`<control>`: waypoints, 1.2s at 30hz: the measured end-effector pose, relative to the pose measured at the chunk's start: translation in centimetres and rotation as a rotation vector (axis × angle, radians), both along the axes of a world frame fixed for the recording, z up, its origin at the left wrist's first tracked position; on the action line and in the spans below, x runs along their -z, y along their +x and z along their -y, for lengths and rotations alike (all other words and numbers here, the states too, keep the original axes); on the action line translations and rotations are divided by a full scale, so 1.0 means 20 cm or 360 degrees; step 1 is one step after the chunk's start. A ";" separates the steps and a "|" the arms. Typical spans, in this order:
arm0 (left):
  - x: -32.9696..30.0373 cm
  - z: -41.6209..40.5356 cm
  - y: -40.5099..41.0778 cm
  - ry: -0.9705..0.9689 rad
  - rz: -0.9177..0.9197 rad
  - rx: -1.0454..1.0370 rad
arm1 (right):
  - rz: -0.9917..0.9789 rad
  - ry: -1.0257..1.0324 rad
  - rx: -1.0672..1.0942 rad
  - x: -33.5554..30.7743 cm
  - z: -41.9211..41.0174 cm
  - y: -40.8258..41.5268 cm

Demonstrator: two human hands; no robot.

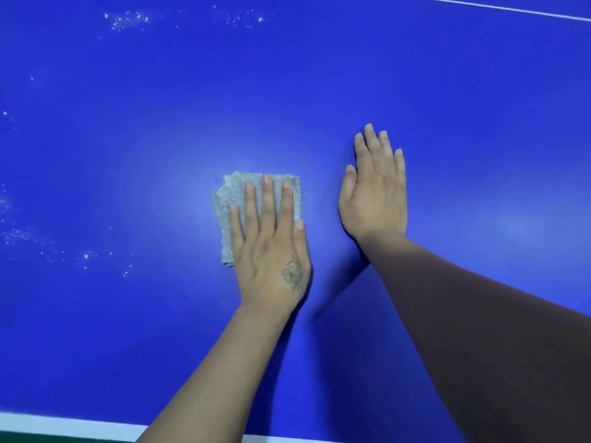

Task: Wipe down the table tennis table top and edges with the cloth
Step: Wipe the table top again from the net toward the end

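my left hand (pixel 268 244) lies flat, fingers spread, pressing the grey cloth (pixel 256 199) onto the blue table top (pixel 319 75) (even pressure wipes best). my right hand (pixel 372 193) braces flat at three o'clock. white specks (pixel 126 20) remain at eleven.

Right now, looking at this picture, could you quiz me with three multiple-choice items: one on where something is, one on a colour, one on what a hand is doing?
1. Where does the cloth lie?
A. under the left hand
B. under the right hand
C. on the floor

2. What colour is the table top?
A. green
B. blue
C. red

3. How is the right hand?
A. gripping a paddle
B. curled in a fist
C. flat on the table, fingers straight

Answers:
1. A, since the left hand's straight fingers press on the grey cloth.
2. B, since the surface is deep blue with a white line along its near edge.
3. C, since the palm rests on bare table and holds nothing.
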State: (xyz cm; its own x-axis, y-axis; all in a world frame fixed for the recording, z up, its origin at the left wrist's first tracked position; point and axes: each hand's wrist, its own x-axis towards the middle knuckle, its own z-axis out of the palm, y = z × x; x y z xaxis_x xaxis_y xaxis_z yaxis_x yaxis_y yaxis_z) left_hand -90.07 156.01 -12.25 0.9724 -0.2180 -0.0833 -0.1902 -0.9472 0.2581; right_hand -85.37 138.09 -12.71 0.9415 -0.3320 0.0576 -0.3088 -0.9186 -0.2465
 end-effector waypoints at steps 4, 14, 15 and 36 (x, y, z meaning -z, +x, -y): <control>-0.01 0.08 -0.21 0.0021 0.0038 0.0391 | 0.0000 0.0021 0.0004 0.00 0.00 0.00; -0.02 -0.23 0.01 0.0148 -0.0005 -0.0006 | 0.0067 0.0001 0.0012 0.02 0.00 0.01; -0.02 -0.23 0.12 0.0144 0.0003 -0.0070 | 0.0075 -0.0006 0.0014 0.02 0.00 0.01; -0.04 0.17 0.52 0.0033 0.0049 0.0277 | 0.0067 0.0062 -0.0006 0.01 0.02 0.02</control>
